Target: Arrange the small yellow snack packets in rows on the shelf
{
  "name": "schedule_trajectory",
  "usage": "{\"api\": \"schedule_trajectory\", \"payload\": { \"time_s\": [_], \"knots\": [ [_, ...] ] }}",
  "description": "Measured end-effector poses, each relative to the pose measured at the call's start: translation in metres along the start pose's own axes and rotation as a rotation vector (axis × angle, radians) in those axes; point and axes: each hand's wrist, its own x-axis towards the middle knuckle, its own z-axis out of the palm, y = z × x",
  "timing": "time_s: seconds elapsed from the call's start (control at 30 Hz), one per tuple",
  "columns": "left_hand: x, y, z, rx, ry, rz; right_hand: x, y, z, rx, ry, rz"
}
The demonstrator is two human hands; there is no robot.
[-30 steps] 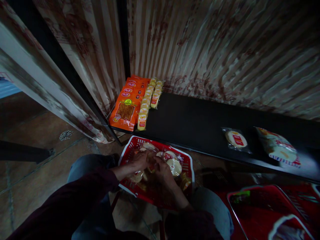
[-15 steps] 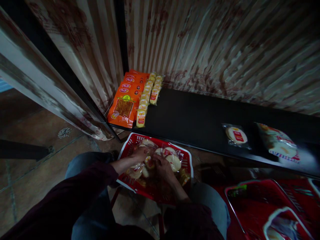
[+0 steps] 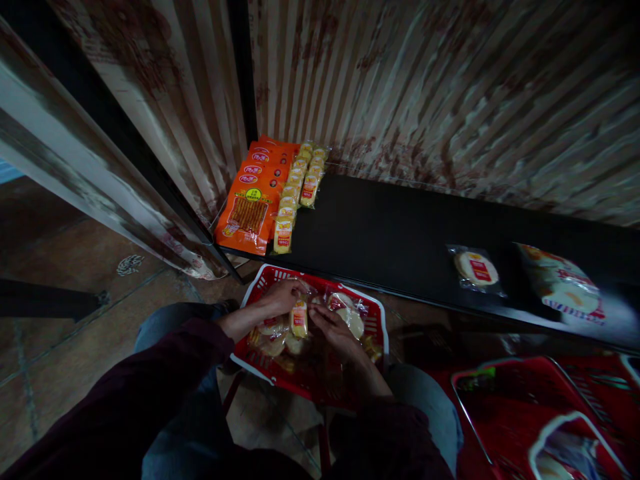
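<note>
A small yellow packet with a red label [image 3: 299, 318] stands upright between my hands, over the red basket [image 3: 376, 323] at my knees. My left hand [image 3: 284, 297] has its fingers closed at the top of this packet. On the packet's right side is my right hand [image 3: 331, 325], its fingertips close to the wrapper; dim light hides whether they grip it. Round flat breads in clear wrappers [image 3: 353, 321] lie in the basket, around and below my hands.
The black shelf [image 3: 380, 220] bears orange snack bags [image 3: 250, 207], rows of yellow packets [image 3: 284, 223], a round bread packet [image 3: 476, 269] and a larger bread bag [image 3: 565, 283]. More red baskets [image 3: 530, 393] stand lower right. A dark metal post [image 3: 245, 80] rises beside the curtain.
The yellow packet between my hands has come up and turned its label into view. My left hand has risen slightly to the packet's top, and my right hand has shifted a little.
</note>
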Motion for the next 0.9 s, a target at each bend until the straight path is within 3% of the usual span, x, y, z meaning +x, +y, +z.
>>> {"api": "schedule_trajectory", "payload": {
  "time_s": [0.1, 0.33, 0.6, 0.9],
  "knots": [
    [-0.001, 0.002, -0.002, -0.018, 0.01, 0.027, -0.008, -0.009, 0.002, 0.136, -0.101, 0.088],
    [-0.005, 0.012, -0.011, -0.039, 0.035, 0.071, -0.018, -0.029, 0.003, 0.158, -0.28, 0.075],
    [-0.007, 0.016, -0.015, -0.096, 0.028, 0.138, -0.018, -0.033, 0.002, 0.121, -0.281, 0.032],
    [-0.019, 0.032, -0.018, -0.216, 0.059, 0.235, -0.021, -0.031, -0.004, 0.109, -0.18, -0.03]
  ]
}}
